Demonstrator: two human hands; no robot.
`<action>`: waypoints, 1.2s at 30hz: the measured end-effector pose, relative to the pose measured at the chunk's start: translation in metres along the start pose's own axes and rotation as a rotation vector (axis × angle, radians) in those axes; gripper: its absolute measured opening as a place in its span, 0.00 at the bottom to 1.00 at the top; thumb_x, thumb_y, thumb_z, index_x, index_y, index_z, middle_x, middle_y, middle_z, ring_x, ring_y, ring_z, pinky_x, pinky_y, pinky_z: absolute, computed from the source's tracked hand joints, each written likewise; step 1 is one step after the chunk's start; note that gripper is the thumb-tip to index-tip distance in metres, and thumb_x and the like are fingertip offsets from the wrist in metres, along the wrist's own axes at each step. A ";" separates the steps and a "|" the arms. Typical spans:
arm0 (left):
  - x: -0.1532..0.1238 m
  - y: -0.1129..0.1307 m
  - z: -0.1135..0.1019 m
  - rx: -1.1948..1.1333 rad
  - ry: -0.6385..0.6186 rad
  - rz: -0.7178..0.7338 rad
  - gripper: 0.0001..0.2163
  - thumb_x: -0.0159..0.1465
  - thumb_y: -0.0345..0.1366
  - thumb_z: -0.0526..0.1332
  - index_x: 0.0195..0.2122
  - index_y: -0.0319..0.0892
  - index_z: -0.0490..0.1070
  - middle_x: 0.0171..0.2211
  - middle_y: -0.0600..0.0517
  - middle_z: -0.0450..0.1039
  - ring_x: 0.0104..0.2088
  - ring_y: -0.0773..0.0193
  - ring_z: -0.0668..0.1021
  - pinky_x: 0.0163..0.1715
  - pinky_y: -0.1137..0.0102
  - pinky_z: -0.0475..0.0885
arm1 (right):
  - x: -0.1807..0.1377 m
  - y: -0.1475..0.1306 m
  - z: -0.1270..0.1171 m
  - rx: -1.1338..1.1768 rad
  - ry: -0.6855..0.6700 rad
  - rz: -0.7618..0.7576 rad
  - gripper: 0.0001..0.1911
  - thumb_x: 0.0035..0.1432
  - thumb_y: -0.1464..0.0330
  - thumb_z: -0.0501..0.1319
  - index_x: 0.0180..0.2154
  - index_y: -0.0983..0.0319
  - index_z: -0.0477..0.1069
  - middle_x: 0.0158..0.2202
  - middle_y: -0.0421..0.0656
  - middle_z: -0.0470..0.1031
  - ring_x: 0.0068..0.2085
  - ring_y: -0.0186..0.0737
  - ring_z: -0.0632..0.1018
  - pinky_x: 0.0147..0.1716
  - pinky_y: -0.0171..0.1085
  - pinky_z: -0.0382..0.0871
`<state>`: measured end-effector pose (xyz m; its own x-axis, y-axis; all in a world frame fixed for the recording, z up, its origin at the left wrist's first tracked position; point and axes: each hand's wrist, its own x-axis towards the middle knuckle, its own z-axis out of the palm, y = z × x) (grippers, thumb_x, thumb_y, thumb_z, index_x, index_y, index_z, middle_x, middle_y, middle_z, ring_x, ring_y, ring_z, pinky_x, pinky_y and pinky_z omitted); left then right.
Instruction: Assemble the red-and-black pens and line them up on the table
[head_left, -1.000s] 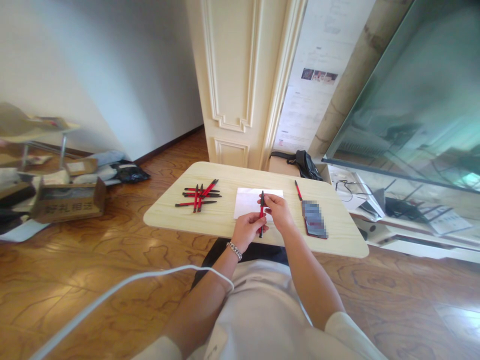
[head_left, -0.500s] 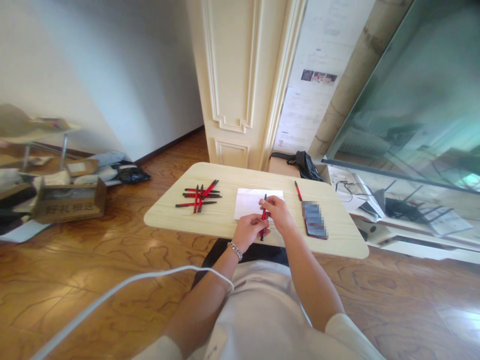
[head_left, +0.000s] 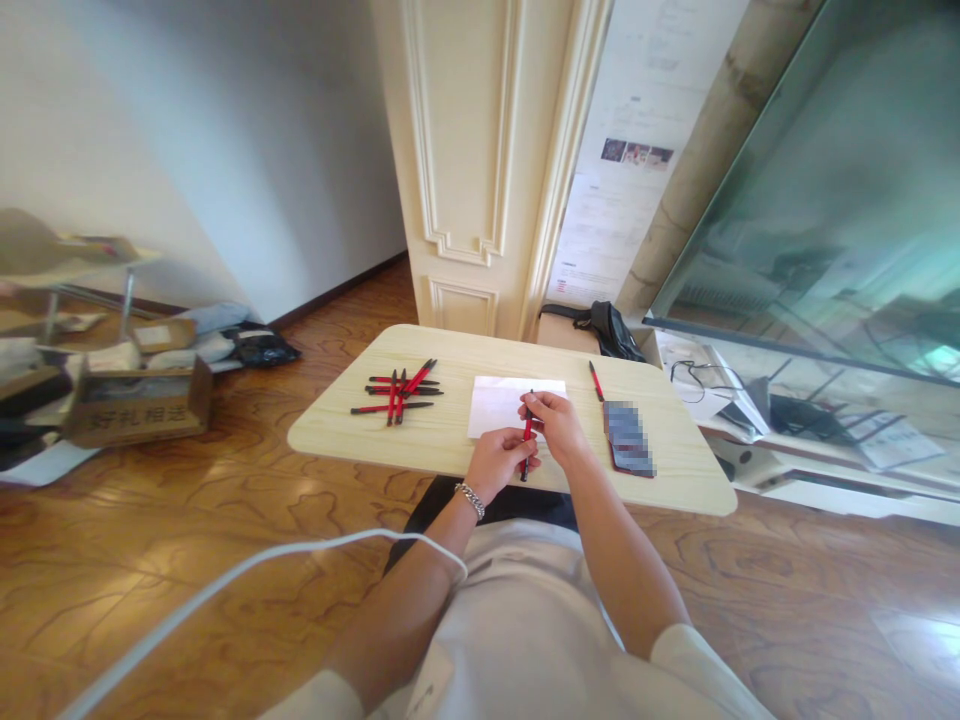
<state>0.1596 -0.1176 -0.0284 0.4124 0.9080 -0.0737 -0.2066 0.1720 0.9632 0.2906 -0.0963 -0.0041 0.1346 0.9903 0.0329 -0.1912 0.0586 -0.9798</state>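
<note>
Pen [head_left: 528, 436] over paper [head_left: 501, 404]; pen pile [head_left: 399, 389] left, phone [head_left: 628, 438] right.

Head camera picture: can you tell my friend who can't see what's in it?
Both hands, left hand and right hand, hold one red pen over white paper on a small wooden table. More red pens lie left; a phone lies right.

The pale matt wood-grain counter [head_left: 420, 440] carries a white paper sheet [head_left: 499, 405]; the glossy brown wooden floor [head_left: 187, 530] shines; the wrist chain [head_left: 470, 499] looks metal.
</note>
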 end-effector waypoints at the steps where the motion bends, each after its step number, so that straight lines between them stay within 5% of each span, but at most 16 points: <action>1: 0.000 0.000 0.000 0.002 0.003 -0.003 0.15 0.51 0.41 0.69 0.35 0.35 0.74 0.26 0.46 0.77 0.27 0.59 0.80 0.30 0.66 0.76 | 0.000 0.000 0.000 -0.017 0.025 -0.005 0.17 0.44 0.55 0.67 0.29 0.61 0.71 0.26 0.40 0.73 0.29 0.34 0.72 0.27 0.33 0.64; 7: 0.000 0.000 0.001 -0.019 -0.003 0.000 0.16 0.51 0.41 0.69 0.35 0.35 0.74 0.27 0.46 0.77 0.26 0.60 0.80 0.29 0.66 0.76 | 0.000 0.000 -0.002 0.048 -0.046 0.012 0.19 0.50 0.53 0.62 0.37 0.60 0.73 0.32 0.44 0.76 0.31 0.36 0.74 0.27 0.33 0.65; 14: 0.001 -0.002 0.001 0.001 0.013 -0.008 0.16 0.50 0.41 0.70 0.35 0.35 0.74 0.25 0.46 0.76 0.25 0.60 0.80 0.28 0.66 0.76 | 0.002 0.001 -0.002 -0.047 0.091 -0.028 0.18 0.43 0.55 0.68 0.27 0.61 0.70 0.26 0.41 0.74 0.28 0.34 0.73 0.27 0.33 0.64; 19: 0.000 0.000 0.001 0.001 0.005 -0.001 0.15 0.51 0.41 0.69 0.34 0.35 0.74 0.26 0.46 0.77 0.26 0.60 0.80 0.28 0.67 0.76 | -0.002 -0.003 -0.002 0.006 0.011 -0.011 0.21 0.49 0.51 0.62 0.37 0.60 0.74 0.31 0.44 0.77 0.30 0.35 0.74 0.28 0.34 0.66; 26: 0.001 -0.006 0.001 0.110 0.050 0.028 0.14 0.52 0.42 0.68 0.34 0.36 0.75 0.26 0.46 0.77 0.26 0.58 0.80 0.25 0.69 0.74 | 0.003 0.006 0.000 -0.105 0.159 -0.124 0.17 0.45 0.55 0.66 0.26 0.62 0.72 0.24 0.42 0.75 0.27 0.35 0.73 0.28 0.36 0.65; 36: 0.003 -0.015 0.002 0.229 0.075 0.086 0.12 0.55 0.43 0.65 0.33 0.39 0.76 0.26 0.48 0.77 0.25 0.60 0.80 0.24 0.70 0.73 | 0.004 0.013 0.002 -0.216 0.322 -0.130 0.17 0.45 0.54 0.66 0.25 0.61 0.68 0.22 0.40 0.73 0.25 0.36 0.71 0.25 0.35 0.63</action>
<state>0.1659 -0.1185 -0.0429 0.3335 0.9428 0.0008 -0.0280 0.0090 0.9996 0.2865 -0.0916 -0.0162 0.4481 0.8846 0.1293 0.0510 0.1190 -0.9916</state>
